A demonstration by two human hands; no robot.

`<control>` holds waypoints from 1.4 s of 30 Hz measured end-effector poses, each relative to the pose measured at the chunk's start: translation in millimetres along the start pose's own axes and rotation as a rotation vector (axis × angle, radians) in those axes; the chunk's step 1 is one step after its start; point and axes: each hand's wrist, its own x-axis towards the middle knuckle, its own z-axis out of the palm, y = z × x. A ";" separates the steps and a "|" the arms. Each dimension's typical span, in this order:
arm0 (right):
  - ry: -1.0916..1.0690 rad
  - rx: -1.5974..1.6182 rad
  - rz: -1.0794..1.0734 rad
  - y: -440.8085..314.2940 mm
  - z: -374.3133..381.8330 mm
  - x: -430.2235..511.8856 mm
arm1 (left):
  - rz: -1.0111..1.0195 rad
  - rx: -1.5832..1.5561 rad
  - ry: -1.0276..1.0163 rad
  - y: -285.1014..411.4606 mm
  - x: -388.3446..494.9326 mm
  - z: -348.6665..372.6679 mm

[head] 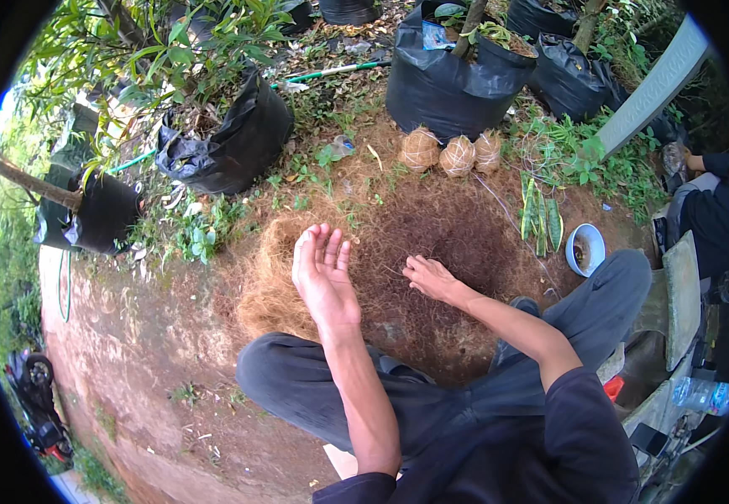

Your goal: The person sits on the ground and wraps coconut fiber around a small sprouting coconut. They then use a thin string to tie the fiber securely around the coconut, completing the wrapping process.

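My left hand [327, 277] is raised palm up with fingers apart and a little curled, holding nothing, above the edge of a heap of light brown fibre [276, 283]. To its right, my right hand [430, 277] reaches down to a spread of dark brown fibre [471, 242]; its fingers are bent, and whether they pinch strands is unclear. Beyond lie three fibre balls [458, 156] wound with pale string, against a black plant bag. Cut green leaves [541, 217] with yellow edges lie at the right, beside a white bowl [585, 250] with something dark in it.
Black plant bags [459, 82] with plants stand at the back and left [232, 138]. Thin string [503, 205] trails over the soil. At the right are a grey post [648, 88], a concrete bench [682, 299], a plastic bottle [704, 395] and a seated person [714, 214]. A motorcycle [40, 403] stands far left.
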 end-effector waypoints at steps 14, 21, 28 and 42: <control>0.067 0.424 0.334 15.3 -45.9 -12.6 | -0.024 0.011 -0.026 -6.8 2.2 7.9; -0.172 0.173 0.443 -8.2 -7.8 -65.8 | -0.019 0.015 -0.058 -10.4 1.0 12.4; -0.132 0.138 0.515 -11.7 10.4 -51.0 | -0.038 0.024 -0.034 -11.5 1.4 13.4; -0.341 0.650 0.547 11.8 -70.7 -27.6 | -0.030 0.026 -0.047 -10.0 0.9 10.2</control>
